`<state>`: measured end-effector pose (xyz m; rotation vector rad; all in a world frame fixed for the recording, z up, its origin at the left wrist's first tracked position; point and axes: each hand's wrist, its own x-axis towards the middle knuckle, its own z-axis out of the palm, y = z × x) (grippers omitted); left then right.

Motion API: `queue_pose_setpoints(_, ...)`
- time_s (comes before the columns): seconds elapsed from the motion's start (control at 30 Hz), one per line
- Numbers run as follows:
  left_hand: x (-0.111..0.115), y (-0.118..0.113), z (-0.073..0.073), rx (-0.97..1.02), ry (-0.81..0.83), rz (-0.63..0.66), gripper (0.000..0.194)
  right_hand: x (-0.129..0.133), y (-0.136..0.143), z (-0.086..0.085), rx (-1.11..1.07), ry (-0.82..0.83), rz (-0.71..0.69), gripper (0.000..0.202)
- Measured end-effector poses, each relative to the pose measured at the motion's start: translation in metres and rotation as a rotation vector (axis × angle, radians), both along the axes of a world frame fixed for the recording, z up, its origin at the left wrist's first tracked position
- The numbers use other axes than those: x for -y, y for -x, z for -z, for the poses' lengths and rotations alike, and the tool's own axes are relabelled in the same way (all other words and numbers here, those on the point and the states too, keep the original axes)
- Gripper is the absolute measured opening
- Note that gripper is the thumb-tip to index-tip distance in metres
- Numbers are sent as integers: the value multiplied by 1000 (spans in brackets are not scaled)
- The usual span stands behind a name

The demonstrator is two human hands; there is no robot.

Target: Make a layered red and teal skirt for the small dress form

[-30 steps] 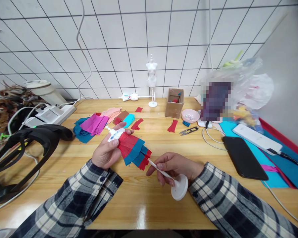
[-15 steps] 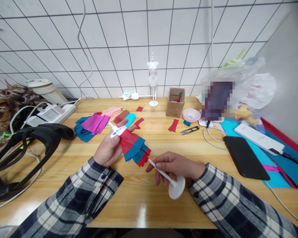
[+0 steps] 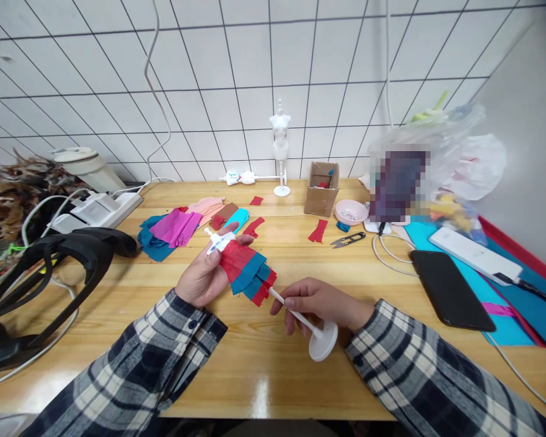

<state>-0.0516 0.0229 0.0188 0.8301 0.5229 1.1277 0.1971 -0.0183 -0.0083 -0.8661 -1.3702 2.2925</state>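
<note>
A small white mannequin [image 3: 221,242] lies tilted across both hands, its neck to the upper left and its round base [image 3: 323,342] to the lower right. Around its body hangs a layered skirt [image 3: 246,267] of red and blue crepe-like paper. My left hand [image 3: 205,276] is closed around the upper body, thumb on the near side and fingers behind it. The thin stand rod [image 3: 293,311] passes through my right hand [image 3: 321,304], with the thumb on it; some fingers are hidden beneath the rod.
Behind stand another white mannequin [image 3: 280,145], a cardboard box [image 3: 321,197] and a pink bowl of small beads [image 3: 351,212]. Thread snips [image 3: 348,240] and red scraps [image 3: 318,230] lie nearer. Coloured paper [image 3: 175,227] and a black headset frame [image 3: 95,261] are left; a phone [image 3: 450,288] lies right.
The mannequin's upper end and my left hand have shifted slightly to the right. The base has risen a little, and both hands keep their hold.
</note>
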Motion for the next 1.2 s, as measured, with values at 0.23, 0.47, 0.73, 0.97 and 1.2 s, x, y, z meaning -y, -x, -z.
queue_pose_setpoints(0.23, -1, -5, -1, 27, 39, -26, 41, 1, 0, -2, 17, 17, -40, 47)
queue_pose_setpoints(0.47, -2, -4, 1, -14, 34, -45, 58, 2, 1, -3, 26, 4, -26, 48)
queue_pose_setpoints(0.73, 3, -15, 3, -128, -55, 163, 82, 0, -2, -1, -195, 139, 111, 46)
queue_pose_setpoints(0.97, -2, -19, 29, -596, -356, -267, 56, 1, -3, 0, -260, 208, 205, 36)
queue_pose_setpoints(1.2, 4, -18, 21, -1134, -701, -598, 28, 3, 2, 5, -227, 184, 153, 38)
